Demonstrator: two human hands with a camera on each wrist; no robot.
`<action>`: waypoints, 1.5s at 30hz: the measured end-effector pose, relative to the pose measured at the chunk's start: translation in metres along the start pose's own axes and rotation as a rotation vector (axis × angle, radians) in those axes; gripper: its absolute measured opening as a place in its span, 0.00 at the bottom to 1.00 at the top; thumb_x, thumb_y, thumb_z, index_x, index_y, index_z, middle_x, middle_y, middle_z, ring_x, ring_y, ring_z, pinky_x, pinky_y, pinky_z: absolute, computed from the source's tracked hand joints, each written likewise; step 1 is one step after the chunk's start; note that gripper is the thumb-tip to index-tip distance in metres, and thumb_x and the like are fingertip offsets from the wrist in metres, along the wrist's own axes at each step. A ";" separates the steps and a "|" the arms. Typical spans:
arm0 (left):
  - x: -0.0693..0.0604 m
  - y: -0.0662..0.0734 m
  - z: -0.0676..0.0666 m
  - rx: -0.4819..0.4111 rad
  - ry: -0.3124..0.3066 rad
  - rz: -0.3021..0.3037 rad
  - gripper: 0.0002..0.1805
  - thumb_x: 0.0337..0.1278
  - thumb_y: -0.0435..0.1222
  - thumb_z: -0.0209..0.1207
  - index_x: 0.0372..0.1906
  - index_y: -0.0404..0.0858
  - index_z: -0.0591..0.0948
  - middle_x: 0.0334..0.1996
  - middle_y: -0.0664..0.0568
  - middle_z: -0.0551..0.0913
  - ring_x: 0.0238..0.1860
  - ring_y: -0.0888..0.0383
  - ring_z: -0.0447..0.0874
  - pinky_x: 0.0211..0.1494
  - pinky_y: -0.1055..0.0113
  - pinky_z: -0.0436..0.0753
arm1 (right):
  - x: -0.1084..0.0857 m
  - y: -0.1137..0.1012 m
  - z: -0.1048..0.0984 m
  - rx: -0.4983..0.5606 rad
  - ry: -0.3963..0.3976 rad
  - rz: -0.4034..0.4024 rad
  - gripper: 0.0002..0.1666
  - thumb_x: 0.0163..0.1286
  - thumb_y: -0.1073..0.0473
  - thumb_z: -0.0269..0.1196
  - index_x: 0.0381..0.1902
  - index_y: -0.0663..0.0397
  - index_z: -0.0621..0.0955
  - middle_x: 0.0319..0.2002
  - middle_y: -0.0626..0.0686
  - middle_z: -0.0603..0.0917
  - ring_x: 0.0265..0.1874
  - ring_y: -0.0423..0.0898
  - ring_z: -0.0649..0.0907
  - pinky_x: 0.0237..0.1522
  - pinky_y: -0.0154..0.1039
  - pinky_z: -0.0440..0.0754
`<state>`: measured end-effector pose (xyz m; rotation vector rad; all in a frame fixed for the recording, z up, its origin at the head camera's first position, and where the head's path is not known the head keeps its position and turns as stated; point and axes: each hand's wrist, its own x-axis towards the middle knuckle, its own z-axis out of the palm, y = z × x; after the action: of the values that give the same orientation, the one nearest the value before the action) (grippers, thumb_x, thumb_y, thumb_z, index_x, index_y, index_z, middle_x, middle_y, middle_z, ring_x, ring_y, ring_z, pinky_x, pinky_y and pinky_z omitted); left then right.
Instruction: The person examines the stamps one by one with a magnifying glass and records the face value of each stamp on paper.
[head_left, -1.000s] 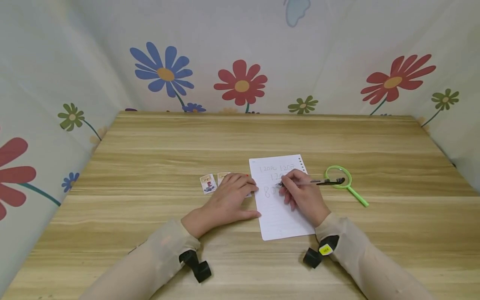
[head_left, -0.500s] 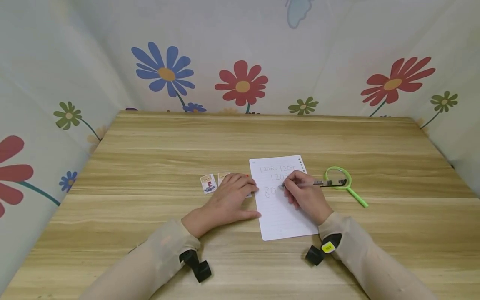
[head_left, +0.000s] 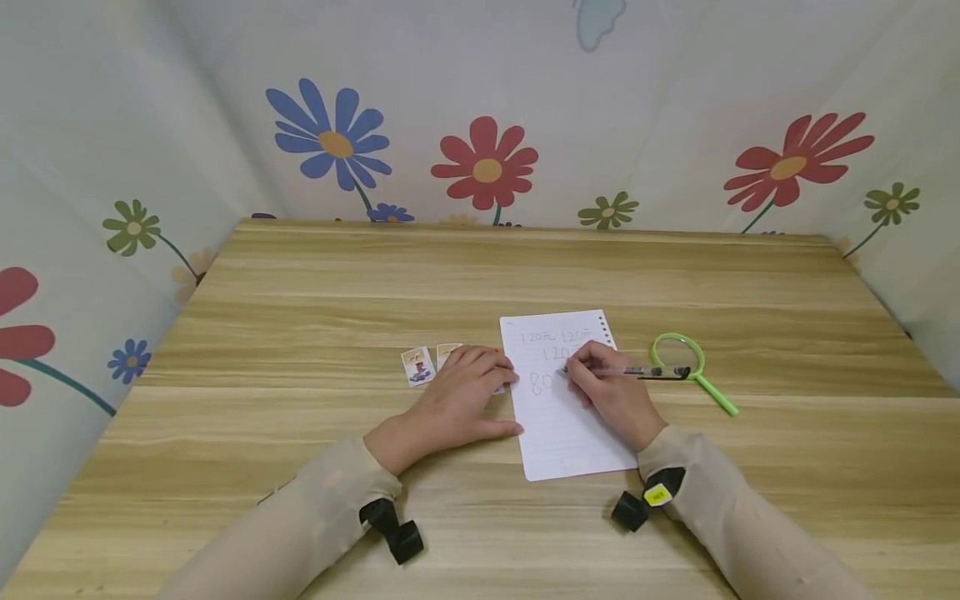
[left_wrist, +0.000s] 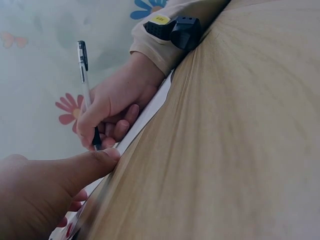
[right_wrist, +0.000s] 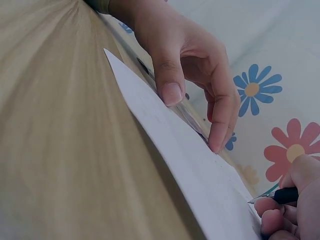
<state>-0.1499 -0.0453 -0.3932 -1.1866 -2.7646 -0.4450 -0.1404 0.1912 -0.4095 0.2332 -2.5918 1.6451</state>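
A lined sheet of paper (head_left: 570, 446) with handwritten figures, such as "120" and "80", lies on the table. My right hand (head_left: 611, 396) rests on it and pinches a clear pen (head_left: 660, 372) with a black cap or clip at its back end. In the right wrist view the pen's tip (right_wrist: 251, 202) is at the paper's surface. My left hand (head_left: 453, 396) rests with relaxed fingers over small printed cards (head_left: 417, 367), its fingertips and thumb at the sheet's left edge. Part of the cards and some writing are hidden under the hands.
A green magnifying glass (head_left: 716, 393) lies right of the paper, its lens partly behind the pen. Each wrist carries a black camera (head_left: 630, 511). The wood-grain table (head_left: 337, 292) ends at a flower-printed cloth backdrop (head_left: 675, 83).
My right hand has shifted slightly right on the paper, and the pen's back end has dipped a little. My left hand stays in place.
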 end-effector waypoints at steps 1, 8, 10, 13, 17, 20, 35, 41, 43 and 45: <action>0.000 0.000 0.000 0.000 -0.001 -0.002 0.33 0.45 0.59 0.67 0.51 0.40 0.81 0.54 0.52 0.78 0.62 0.51 0.70 0.71 0.54 0.64 | 0.000 0.000 0.000 -0.002 -0.004 -0.002 0.08 0.69 0.62 0.57 0.31 0.60 0.77 0.19 0.52 0.75 0.14 0.40 0.73 0.18 0.31 0.71; -0.001 0.002 0.002 0.008 -0.004 -0.002 0.33 0.45 0.59 0.66 0.51 0.40 0.81 0.54 0.52 0.78 0.62 0.51 0.70 0.71 0.54 0.64 | -0.002 0.003 0.000 -0.015 -0.019 -0.030 0.08 0.68 0.64 0.57 0.27 0.58 0.77 0.19 0.52 0.77 0.14 0.39 0.73 0.18 0.31 0.69; -0.001 0.002 0.002 0.011 -0.001 -0.004 0.33 0.44 0.59 0.67 0.51 0.40 0.81 0.54 0.52 0.78 0.62 0.51 0.70 0.71 0.54 0.64 | -0.001 0.003 0.000 -0.010 -0.006 -0.023 0.08 0.68 0.63 0.57 0.28 0.58 0.77 0.19 0.53 0.77 0.14 0.39 0.73 0.17 0.31 0.70; -0.001 0.003 0.002 0.011 0.005 -0.004 0.34 0.44 0.59 0.67 0.51 0.40 0.81 0.54 0.52 0.78 0.62 0.51 0.70 0.71 0.54 0.64 | -0.002 0.002 -0.001 -0.005 0.034 0.002 0.09 0.69 0.63 0.56 0.29 0.60 0.77 0.20 0.54 0.78 0.13 0.40 0.73 0.17 0.31 0.71; -0.001 0.003 0.001 0.008 0.004 -0.002 0.34 0.44 0.59 0.67 0.51 0.40 0.81 0.54 0.52 0.78 0.62 0.51 0.70 0.71 0.54 0.64 | -0.001 -0.001 -0.001 -0.002 0.068 0.038 0.09 0.68 0.64 0.55 0.29 0.63 0.77 0.20 0.55 0.77 0.13 0.39 0.72 0.17 0.30 0.71; 0.000 0.002 0.000 0.006 0.001 -0.001 0.34 0.44 0.59 0.67 0.51 0.40 0.81 0.53 0.52 0.78 0.62 0.51 0.70 0.71 0.55 0.64 | -0.001 -0.007 -0.001 -0.001 0.068 0.059 0.09 0.68 0.66 0.55 0.29 0.66 0.77 0.20 0.55 0.77 0.13 0.38 0.71 0.17 0.29 0.70; 0.001 -0.001 -0.003 0.008 0.012 0.024 0.34 0.44 0.59 0.67 0.51 0.40 0.82 0.53 0.52 0.78 0.61 0.51 0.71 0.70 0.55 0.64 | 0.000 -0.006 -0.002 -0.049 0.099 0.054 0.10 0.67 0.65 0.53 0.25 0.60 0.76 0.19 0.54 0.78 0.12 0.41 0.73 0.17 0.32 0.70; 0.000 -0.001 -0.003 0.006 0.012 0.018 0.34 0.44 0.59 0.67 0.51 0.40 0.81 0.53 0.52 0.78 0.62 0.51 0.71 0.70 0.55 0.64 | 0.000 -0.004 -0.002 -0.027 0.026 0.006 0.10 0.68 0.64 0.54 0.25 0.58 0.77 0.17 0.52 0.77 0.13 0.41 0.73 0.18 0.32 0.70; 0.000 -0.001 -0.003 0.007 0.012 0.017 0.34 0.44 0.59 0.67 0.51 0.40 0.81 0.53 0.52 0.78 0.62 0.51 0.71 0.70 0.55 0.64 | 0.000 -0.003 -0.002 -0.024 0.002 -0.002 0.10 0.68 0.64 0.55 0.26 0.58 0.77 0.18 0.52 0.77 0.14 0.40 0.73 0.19 0.32 0.70; 0.000 -0.001 -0.003 0.008 0.013 0.016 0.34 0.44 0.59 0.67 0.51 0.40 0.81 0.53 0.52 0.78 0.62 0.51 0.71 0.70 0.55 0.64 | 0.000 -0.002 -0.002 -0.024 -0.015 -0.005 0.10 0.68 0.64 0.55 0.26 0.58 0.77 0.18 0.52 0.77 0.14 0.39 0.73 0.19 0.31 0.70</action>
<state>-0.1509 -0.0468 -0.3907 -1.1996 -2.7411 -0.4382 -0.1404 0.1920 -0.4071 0.2516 -2.6180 1.6162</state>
